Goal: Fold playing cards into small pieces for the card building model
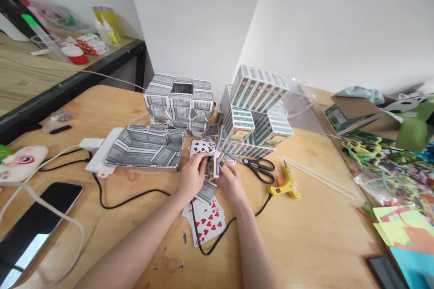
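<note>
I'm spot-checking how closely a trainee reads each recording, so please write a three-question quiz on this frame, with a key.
1. True or false: the yellow hot-glue gun lies on the wooden table, in neither hand.
2. What do the fingers of the left hand and right hand hold?
A) smartphone
B) folded playing card
C) black-handled scissors
3. Fill in the suit: the overlapping face-up cards between the forearms show red ____.

Key: 1. True. 2. B. 3. hearts.
</note>
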### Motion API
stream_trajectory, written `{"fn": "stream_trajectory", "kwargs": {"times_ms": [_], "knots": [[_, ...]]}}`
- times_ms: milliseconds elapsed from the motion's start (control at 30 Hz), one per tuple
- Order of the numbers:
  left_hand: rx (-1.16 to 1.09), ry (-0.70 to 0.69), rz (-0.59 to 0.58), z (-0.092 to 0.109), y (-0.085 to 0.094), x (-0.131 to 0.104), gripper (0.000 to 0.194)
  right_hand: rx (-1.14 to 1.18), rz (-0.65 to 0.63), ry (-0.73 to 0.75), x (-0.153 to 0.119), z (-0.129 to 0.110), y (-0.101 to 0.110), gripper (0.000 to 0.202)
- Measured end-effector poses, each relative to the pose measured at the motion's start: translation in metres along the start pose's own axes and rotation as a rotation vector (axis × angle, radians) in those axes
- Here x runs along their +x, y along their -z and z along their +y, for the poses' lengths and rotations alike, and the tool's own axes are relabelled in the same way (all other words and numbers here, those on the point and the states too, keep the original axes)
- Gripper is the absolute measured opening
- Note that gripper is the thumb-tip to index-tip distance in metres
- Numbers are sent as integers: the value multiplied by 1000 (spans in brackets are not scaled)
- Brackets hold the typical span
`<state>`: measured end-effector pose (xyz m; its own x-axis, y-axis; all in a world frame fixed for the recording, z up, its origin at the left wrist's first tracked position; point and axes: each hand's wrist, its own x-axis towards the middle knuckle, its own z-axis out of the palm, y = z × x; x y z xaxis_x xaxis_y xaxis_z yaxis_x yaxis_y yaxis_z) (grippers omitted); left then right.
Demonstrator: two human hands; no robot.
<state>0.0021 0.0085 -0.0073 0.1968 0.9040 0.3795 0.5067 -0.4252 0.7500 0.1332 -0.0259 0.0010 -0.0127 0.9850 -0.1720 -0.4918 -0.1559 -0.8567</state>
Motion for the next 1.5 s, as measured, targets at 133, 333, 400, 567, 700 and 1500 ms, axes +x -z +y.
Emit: {"fn": "stream_trajectory", "kwargs": {"times_ms": [133, 333, 400, 567, 700, 1500], "knots": [[22, -29, -12, 0, 1, 1, 20, -25, 14, -13, 0, 1, 3, 24], [15, -71, -29, 5, 3, 3, 20, 56, -30, -59, 0, -2, 6, 20], [-9, -111, -33, 5, 3, 4, 23, 96, -57, -96, 0, -2, 5, 19], [-32, -166, -16, 4, 2, 3, 26, 142, -65, -113, 1, -3, 2, 21], [-25, -135, 27, 5, 3, 3, 25, 130, -5, -78, 2, -3, 0, 25], [-91, -143, -161, 13, 4, 2, 14, -136, 333, 133, 6, -1, 6, 42]]}}
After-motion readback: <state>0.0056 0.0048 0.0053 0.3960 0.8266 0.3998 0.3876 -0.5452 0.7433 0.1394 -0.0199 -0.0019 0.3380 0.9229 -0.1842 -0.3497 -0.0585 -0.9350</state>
